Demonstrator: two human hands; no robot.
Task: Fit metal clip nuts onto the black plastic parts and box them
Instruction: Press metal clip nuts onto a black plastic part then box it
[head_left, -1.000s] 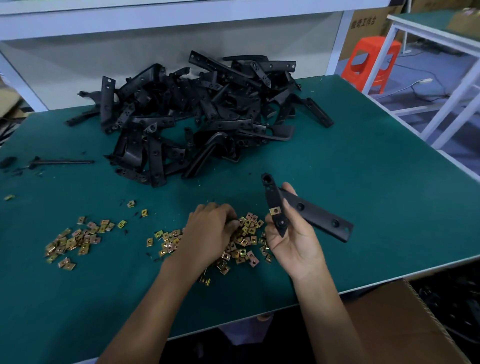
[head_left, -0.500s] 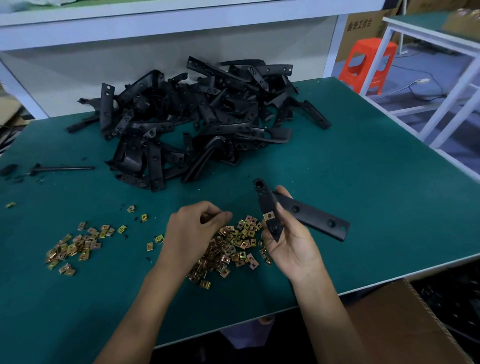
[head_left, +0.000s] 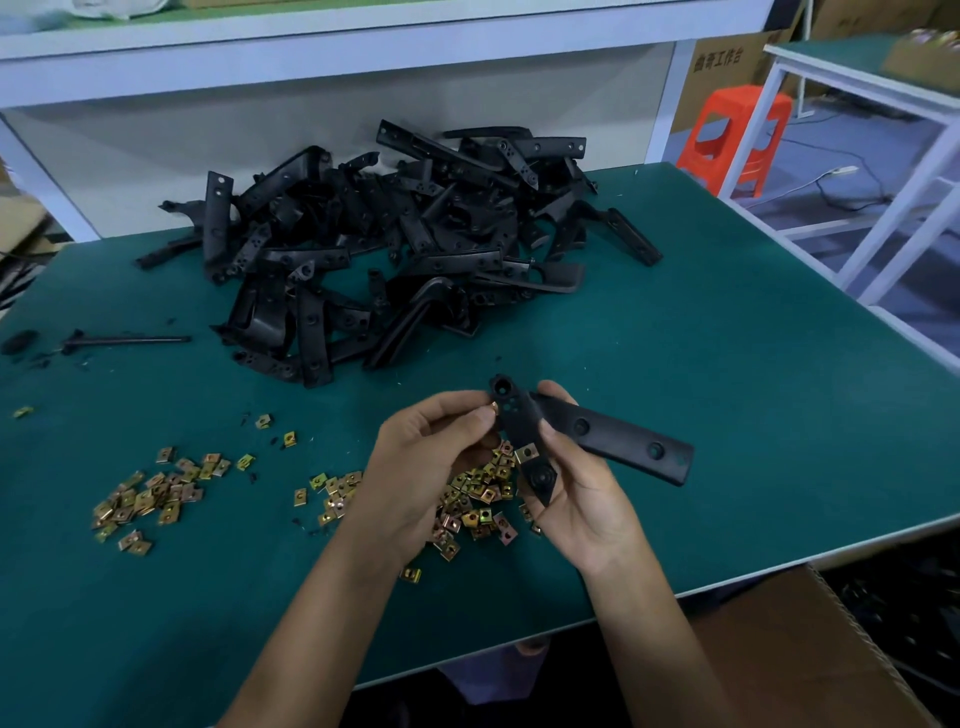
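Head view: a worker at a green desk (head_left: 727, 364) steadies a black plastic part (head_left: 587, 431) in the right hand (head_left: 582, 499), fingers curled around its angled middle so the short arm stands up toward the left hand (head_left: 436, 457). One metal clip nut (head_left: 525, 455) already sits on that arm, just above the right thumb. The left hand pinches a second clip nut (head_left: 491, 410) between thumb and forefinger, pressed to the edge near the part's upper hole, apparently to slide it on. Loose clip nuts (head_left: 478, 506) lie heaped directly beneath both hands, likely kept there for a short reach; a second scatter (head_left: 150, 499) lies farther left. A pile of black parts (head_left: 395, 244) waits at the back of the desk. A cardboard box (head_left: 810, 660) sits below the near edge by the right arm, probably for finished pieces.
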